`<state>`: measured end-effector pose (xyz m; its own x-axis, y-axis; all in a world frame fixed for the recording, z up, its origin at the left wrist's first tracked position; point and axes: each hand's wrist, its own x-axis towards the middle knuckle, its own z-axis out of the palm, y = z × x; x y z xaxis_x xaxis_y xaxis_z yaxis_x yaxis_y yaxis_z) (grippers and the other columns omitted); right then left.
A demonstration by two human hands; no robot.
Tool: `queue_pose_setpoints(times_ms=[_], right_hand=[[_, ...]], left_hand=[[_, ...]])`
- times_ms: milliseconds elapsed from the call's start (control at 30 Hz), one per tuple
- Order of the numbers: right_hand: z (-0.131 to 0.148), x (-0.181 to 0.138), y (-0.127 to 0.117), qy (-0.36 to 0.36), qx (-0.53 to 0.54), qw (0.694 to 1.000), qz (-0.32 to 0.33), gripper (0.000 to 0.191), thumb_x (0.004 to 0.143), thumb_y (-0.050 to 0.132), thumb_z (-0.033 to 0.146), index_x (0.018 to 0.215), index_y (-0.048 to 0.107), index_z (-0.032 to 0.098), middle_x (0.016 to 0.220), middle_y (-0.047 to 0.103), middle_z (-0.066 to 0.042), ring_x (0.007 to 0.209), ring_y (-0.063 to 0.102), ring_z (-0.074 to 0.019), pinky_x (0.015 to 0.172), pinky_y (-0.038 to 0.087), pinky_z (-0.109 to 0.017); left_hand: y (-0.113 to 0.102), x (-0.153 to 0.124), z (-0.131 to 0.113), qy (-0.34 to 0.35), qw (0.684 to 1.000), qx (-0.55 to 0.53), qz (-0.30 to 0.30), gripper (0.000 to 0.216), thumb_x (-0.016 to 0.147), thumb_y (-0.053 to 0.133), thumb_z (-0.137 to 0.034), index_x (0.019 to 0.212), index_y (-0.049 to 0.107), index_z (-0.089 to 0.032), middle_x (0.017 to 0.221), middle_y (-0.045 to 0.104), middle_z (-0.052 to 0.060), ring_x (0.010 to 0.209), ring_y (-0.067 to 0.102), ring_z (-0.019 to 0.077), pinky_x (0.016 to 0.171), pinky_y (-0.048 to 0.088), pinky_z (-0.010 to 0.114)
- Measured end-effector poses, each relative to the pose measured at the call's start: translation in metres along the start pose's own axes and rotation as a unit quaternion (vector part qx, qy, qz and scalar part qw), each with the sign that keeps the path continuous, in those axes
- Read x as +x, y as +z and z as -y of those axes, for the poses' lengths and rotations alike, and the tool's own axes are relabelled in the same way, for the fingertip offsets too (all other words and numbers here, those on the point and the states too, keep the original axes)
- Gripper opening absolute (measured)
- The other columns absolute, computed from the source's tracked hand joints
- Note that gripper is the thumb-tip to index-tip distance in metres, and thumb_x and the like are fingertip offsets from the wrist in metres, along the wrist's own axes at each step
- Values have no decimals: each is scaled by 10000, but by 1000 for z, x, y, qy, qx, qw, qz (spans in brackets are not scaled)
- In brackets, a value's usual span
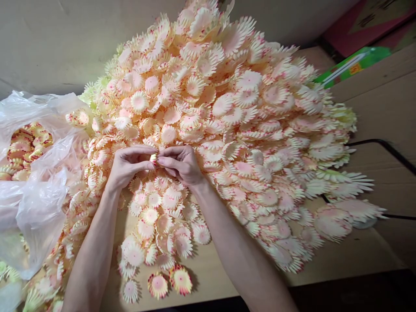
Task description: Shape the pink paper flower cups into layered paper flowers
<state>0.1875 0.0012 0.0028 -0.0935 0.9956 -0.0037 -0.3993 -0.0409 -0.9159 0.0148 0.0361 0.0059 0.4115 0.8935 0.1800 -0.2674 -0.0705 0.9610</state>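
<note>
Left hand (134, 164) and right hand (180, 164) are pinching a red-tipped petal piece (153, 159) in a narrow grip over the petal pile (222, 105), looking light, soft and tear-prone, so its centre is seeming safer to hold than the fringe.

I can read no words or numbers here: toward my two o'clock, the dark marks (367, 19) on the pink-red box (345, 29) are too blurred, as is the yellow patch (355, 68) on the green packet (377, 53).
</note>
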Motion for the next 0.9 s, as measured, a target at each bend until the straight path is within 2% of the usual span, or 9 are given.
queue_pose_setpoints(times_ms=[133,267,433,633,900], right_hand=[[2,1,0,15,10,1000,-11,129,644,763,263,660,714,145,386,466,79,307,293,-15,318,189,-164],[6,1,0,38,41,998,-30,100,609,735,235,622,682,151,388,433,96,299,245,0,312,152,-159],[10,2,-2,43,91,995,-25,74,599,700,222,590,661,160,342,372,115,280,185,4,305,122,-155],[9,1,-6,21,135,990,-19,62,603,672,229,612,643,174,316,302,136,279,112,-2,298,106,-157],[9,-1,-10,3,157,988,-3,135,617,680,282,596,584,190,293,227,147,255,71,-9,302,70,-189]], left_hand=[[2,-1,-1,-20,999,-8,-44,272,576,901,-207,830,809,-242,906,773,54,782,696,142,694,556,245],[5,-1,-4,-25,996,-24,-81,180,584,901,-256,726,795,-227,829,771,46,750,699,143,682,563,250],[5,-1,-3,-38,996,-54,-65,157,661,862,-304,723,764,-199,840,754,38,621,657,99,560,541,215],[3,0,4,1,991,-60,-116,174,642,875,-283,716,740,-203,718,694,-10,526,604,58,454,504,157],[11,0,5,-21,994,-24,-108,240,643,870,-360,730,725,-191,642,661,-7,522,566,62,471,487,161]])
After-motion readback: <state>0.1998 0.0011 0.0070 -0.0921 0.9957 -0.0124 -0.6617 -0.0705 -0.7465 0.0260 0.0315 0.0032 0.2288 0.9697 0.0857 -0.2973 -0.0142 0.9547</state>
